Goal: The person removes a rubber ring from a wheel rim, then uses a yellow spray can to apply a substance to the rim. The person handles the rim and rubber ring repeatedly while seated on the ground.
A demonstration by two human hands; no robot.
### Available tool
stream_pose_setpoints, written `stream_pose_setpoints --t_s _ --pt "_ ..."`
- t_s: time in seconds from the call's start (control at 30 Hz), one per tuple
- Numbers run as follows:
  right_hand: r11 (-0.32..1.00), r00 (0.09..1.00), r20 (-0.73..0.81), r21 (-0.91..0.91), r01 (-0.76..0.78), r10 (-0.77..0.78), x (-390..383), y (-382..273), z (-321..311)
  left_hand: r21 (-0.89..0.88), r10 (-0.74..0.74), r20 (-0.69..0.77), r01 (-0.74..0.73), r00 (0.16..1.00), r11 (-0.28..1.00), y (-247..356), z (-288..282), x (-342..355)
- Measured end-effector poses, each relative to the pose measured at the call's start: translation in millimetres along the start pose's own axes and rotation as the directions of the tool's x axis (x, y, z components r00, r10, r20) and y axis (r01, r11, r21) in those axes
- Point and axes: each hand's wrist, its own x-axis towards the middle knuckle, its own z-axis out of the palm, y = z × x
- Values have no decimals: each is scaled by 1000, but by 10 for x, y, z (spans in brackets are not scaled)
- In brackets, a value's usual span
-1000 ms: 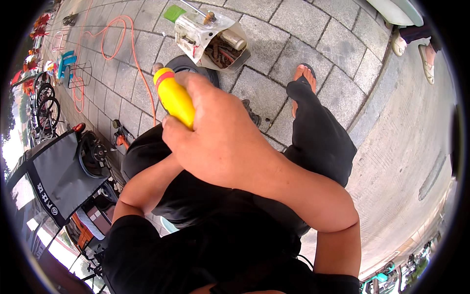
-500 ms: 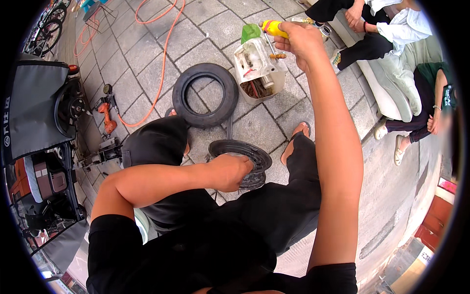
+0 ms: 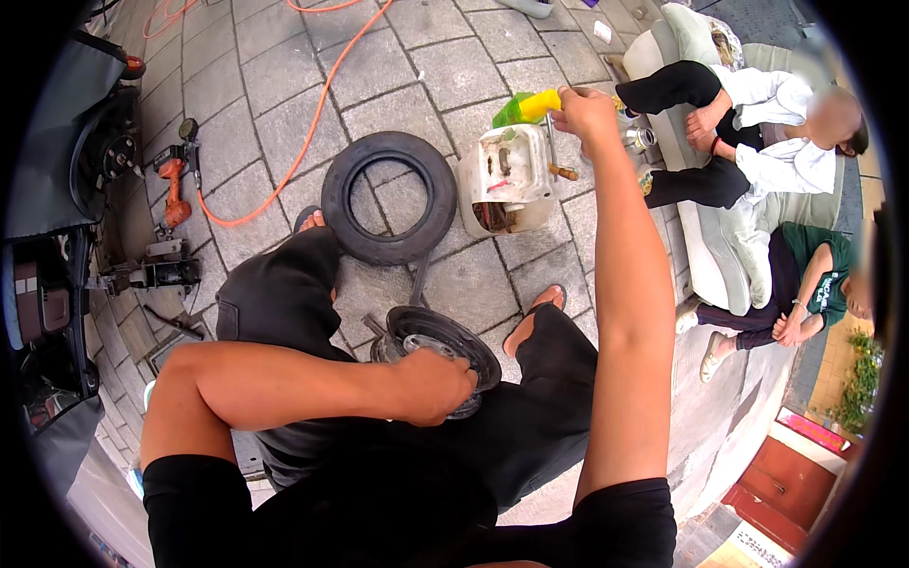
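Observation:
My left hand (image 3: 437, 386) is closed on a black wheel rim (image 3: 453, 333), which stands tilted between my legs; its fingertips are partly hidden. My right arm reaches far forward. At its end my right hand (image 3: 585, 114) grips the end of a yellow bottle (image 3: 542, 103), right beside a green object (image 3: 511, 112) behind a cut-open white plastic container (image 3: 492, 170). Tools lie in that container, and a wooden-handled tool (image 3: 562, 172) sticks out at its right side. A bare black tire (image 3: 339, 201) lies flat on the paving, left of the container.
An orange impact wrench (image 3: 173, 194) and an orange air hose (image 3: 312, 151) lie at the left. Beside them stands a partly dismantled vehicle (image 3: 47, 180). Two people sit on a pale sofa (image 3: 696, 248) at the right. A metal can (image 3: 640, 139) stands near their feet.
My right hand has brought the yellow bottle down next to the green object behind the container. My left hand stays on the rim, which sits closer to me. The whole view has shifted.

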Motion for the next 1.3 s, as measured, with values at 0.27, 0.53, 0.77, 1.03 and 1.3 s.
stream_pose_setpoints --t_s 0.27,0.53,0.77,1.03,1.3 --pt "821 973 78 -524 226 -218 -826 693 -34 23 -28 -67 29 997 999 10 -50 34" --pt "640 995 96 -762 100 -41 -799 700 251 10 -30 -40 31 999 999 15 160 -17" --pt "743 998 -20 -666 -62 65 -783 606 317 57 -87 -17 88 996 994 160 267 -58" --pt "834 977 -77 -536 129 -200 -978 1079 222 178 21 -112 -1 994 984 178 398 -211" --pt "649 899 427 -659 380 -93 -1364 1765 -128 235 4 -89 17 996 972 134 129 -538"
